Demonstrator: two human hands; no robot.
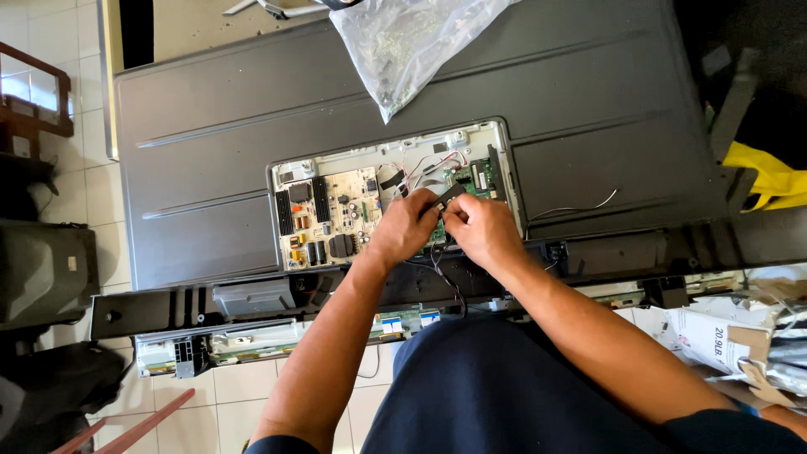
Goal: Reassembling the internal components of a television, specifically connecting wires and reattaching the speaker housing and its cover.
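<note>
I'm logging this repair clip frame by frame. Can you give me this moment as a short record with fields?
Setting: large flat panel lying back-up over a tiled floor
Open bay: beige power board and green circuit board exposed
Left hand: pinching a small black part over the bay
Right hand: gripping the same part
On the panel: clear plastic bag
At right: yellow cloth

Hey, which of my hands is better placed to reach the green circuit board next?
Probably the right hand: it sits just below the green circuit board, while the left hand lies nearer the pale board. Both pinch the small black flat piece.
</note>
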